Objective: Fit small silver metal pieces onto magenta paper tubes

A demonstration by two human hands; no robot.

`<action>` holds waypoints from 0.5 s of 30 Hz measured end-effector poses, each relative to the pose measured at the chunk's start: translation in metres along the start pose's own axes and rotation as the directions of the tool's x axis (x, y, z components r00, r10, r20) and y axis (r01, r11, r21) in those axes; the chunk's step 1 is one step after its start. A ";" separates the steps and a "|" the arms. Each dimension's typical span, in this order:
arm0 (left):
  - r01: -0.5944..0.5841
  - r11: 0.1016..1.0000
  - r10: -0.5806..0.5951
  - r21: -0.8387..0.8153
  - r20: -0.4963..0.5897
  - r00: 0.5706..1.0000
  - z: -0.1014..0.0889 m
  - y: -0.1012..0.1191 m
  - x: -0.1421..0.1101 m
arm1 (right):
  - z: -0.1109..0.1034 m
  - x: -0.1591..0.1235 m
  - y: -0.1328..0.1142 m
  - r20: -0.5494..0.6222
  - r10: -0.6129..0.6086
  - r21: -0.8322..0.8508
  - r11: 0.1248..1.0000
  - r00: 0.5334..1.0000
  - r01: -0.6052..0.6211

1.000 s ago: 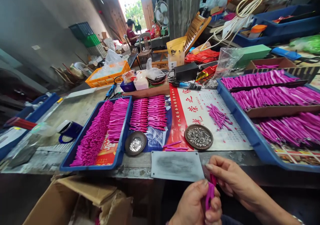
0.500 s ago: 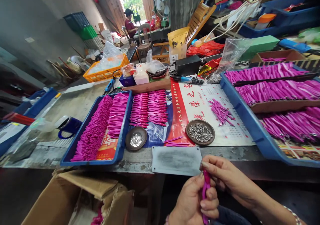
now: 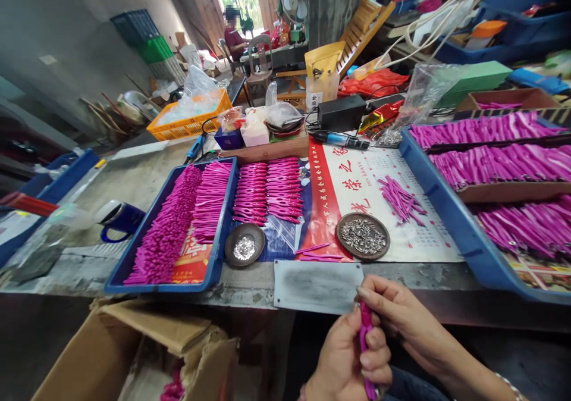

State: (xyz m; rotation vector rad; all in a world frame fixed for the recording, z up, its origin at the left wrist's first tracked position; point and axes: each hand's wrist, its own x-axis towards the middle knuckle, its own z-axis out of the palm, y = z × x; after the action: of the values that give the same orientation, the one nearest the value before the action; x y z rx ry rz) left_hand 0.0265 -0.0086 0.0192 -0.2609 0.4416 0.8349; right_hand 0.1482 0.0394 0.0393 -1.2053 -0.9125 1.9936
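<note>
My left hand (image 3: 345, 353) is closed around a slim magenta plastic handle (image 3: 363, 335), held upright below the table's front edge. At its upper end, the thumb and fingers of my right hand (image 3: 392, 306) are pinched together; whatever sits between them is too small to make out. Ahead of my hands lies a grey metal plate (image 3: 319, 285) at the table edge. Beyond it is a brown dish (image 3: 363, 237) of small silver metal parts, with a few loose magenta pieces (image 3: 319, 252) to its left.
Left of centre stands a blue tray (image 3: 216, 258) packed with magenta pieces, beside a small dish (image 3: 245, 244) of shiny bits. Another blue tray (image 3: 450, 210) fills the right side. A cardboard box (image 3: 71, 353) sits below the table. Far back, a person (image 3: 234, 38) is seated.
The view has shifted slightly, so the table's contents sit a little differently in frame. Both hands keep nearly the same grip, with the right fingertips still at the handle's upper end.
</note>
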 end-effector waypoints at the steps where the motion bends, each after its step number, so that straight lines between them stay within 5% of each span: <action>1: -0.006 1.000 0.006 0.004 0.007 1.000 0.001 0.001 0.000 | 0.001 0.001 -0.001 -0.001 -0.004 0.006 1.000 1.000 0.004; 9: 0.006 0.989 -0.003 0.150 -0.021 1.000 0.004 0.009 0.000 | 0.000 0.012 -0.009 0.117 0.040 0.012 0.999 0.992 -0.041; 15: 0.001 0.994 0.001 0.109 -0.020 1.000 0.004 0.012 0.003 | 0.002 0.017 -0.004 0.105 -0.010 0.048 0.999 0.994 0.005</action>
State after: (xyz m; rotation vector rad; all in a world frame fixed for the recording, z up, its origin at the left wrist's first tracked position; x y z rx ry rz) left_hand 0.0200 0.0028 0.0204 -0.1687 0.5044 0.8064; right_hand 0.1405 0.0546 0.0349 -1.0778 -0.9143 2.0774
